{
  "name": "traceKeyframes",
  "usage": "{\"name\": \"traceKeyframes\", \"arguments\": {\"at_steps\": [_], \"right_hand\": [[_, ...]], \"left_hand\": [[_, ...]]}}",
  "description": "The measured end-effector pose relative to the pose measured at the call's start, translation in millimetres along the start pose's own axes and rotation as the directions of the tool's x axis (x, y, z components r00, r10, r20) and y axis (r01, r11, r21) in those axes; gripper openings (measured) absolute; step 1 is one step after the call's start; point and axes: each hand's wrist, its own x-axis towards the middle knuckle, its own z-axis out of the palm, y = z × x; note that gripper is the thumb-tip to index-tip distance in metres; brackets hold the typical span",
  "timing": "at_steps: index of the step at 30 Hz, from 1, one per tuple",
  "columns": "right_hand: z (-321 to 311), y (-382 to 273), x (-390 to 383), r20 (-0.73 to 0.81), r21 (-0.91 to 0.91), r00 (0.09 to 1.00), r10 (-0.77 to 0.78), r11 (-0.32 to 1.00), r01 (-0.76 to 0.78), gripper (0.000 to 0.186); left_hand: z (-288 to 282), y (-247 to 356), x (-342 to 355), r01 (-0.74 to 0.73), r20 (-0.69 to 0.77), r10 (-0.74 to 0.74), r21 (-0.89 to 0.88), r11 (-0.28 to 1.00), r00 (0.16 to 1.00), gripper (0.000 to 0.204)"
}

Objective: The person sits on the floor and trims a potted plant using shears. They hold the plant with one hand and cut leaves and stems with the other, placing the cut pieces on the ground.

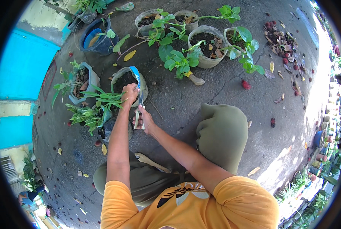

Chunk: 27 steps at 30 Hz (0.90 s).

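A pale plastic pot [117,81] of dark soil stands before me, with a blue band [134,71] at its upper right rim. My left hand [130,92] is closed on the pot's right rim beside that band. Just below it, my right hand [143,120] grips scissors [140,100] with pale handles, their blades pointing up at the rim. Long narrow leaves [103,98] reach under my left wrist from leafy plants [84,114] at the pot's lower left.
Left of the pot is a cut translucent container [92,83] with a plant, and behind it a dark bucket [103,45]. Several potted plants [208,61] stand ahead. Fallen leaves [281,40] lie right, a blue wall [20,65] is left, and a row of pots [318,139] lines the right edge.
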Motion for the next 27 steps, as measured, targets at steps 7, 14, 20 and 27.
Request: {"name": "traceKeyframes", "arguments": {"at_steps": [7,14,20,27], "right_hand": [[-1,-20,14,-0.058,-0.079,0.994,-0.093,0.993,0.088,0.062],[2,-15,29,-0.142,-0.065,0.967,-0.214,0.976,0.206,0.049],[-1,-10,34,-0.142,-0.055,0.957,-0.252,0.968,0.246,0.048],[-6,-16,35,-0.085,-0.039,0.965,-0.248,0.969,0.246,0.053]], "left_hand": [[2,-1,1,0.015,-0.014,-0.015,0.012,1.0,1.0,0.015],[1,7,-4,0.077,0.016,-0.077,-0.018,0.997,0.997,0.016],[0,4,-1,0.082,0.037,-0.081,-0.034,0.996,0.996,0.016],[0,2,-1,0.084,0.038,-0.083,-0.033,0.996,0.996,0.017]]}}
